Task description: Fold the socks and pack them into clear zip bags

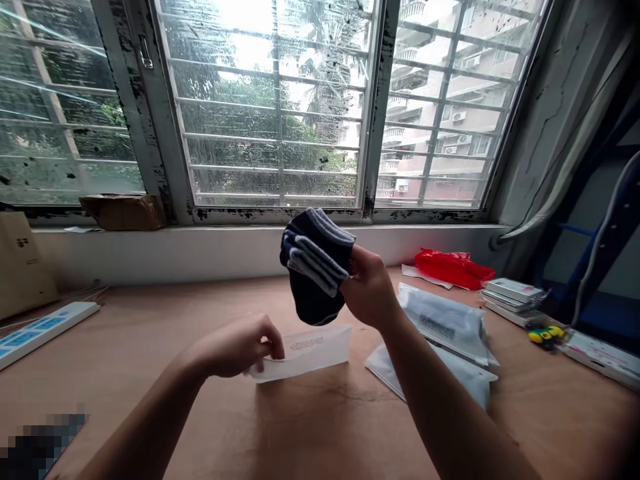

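My right hand [370,287] is raised above the wooden table and pinches a folded pair of navy socks with grey stripes [315,263] by one edge. My left hand [240,345] rests low on the table, gripping the end of a flat, translucent white plastic sleeve [305,353] with small printing on it. The socks hang above and apart from the sleeve. Near my right forearm lies a pile of similar white plastic packets [445,327].
A red plastic bag [453,268] and a stack of white boxes [513,297] lie at the far right, beside a small yellow object [546,335]. A white power strip [43,333] lies at the left. The table's far side meets a windowsill holding a cardboard box [123,212].
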Motion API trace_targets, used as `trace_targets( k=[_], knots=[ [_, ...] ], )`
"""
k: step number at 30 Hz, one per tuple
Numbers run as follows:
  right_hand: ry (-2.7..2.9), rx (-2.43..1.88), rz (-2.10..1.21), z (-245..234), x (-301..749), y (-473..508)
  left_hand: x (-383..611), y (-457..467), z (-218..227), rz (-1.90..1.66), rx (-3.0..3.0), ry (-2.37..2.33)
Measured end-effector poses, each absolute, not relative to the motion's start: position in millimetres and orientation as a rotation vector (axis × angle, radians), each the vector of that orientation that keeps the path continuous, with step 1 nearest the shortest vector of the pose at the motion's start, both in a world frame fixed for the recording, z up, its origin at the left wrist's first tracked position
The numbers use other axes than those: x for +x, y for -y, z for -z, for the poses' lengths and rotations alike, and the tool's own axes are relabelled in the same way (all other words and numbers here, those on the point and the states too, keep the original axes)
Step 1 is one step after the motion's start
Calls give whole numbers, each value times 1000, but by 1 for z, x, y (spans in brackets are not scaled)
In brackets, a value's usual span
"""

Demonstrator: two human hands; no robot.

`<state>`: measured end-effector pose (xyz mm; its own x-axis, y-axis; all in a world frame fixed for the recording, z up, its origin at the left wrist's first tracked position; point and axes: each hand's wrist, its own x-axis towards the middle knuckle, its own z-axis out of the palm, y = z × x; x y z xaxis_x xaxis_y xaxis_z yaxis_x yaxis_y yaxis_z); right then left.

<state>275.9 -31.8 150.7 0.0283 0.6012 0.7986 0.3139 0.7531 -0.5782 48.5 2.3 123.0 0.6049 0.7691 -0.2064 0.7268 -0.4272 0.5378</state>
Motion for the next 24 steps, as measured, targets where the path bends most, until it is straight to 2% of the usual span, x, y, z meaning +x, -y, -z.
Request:
trace_targets(
  k=[10,14,19,24],
  knots=[
    [1691,-518,-70,-123,249,22,57,6,-126,-150,2372,-1277],
    [1862,-410,-111,-118,248,18,51,0,-121,-268,2357,-1252],
    [2142,-523,-204,-112,253,10,44,-3,-122,-318,2372,-1243],
    [2086,-689,-344,-106,257,1,48,-1,-126,-238,2279,-1259]
  ],
)
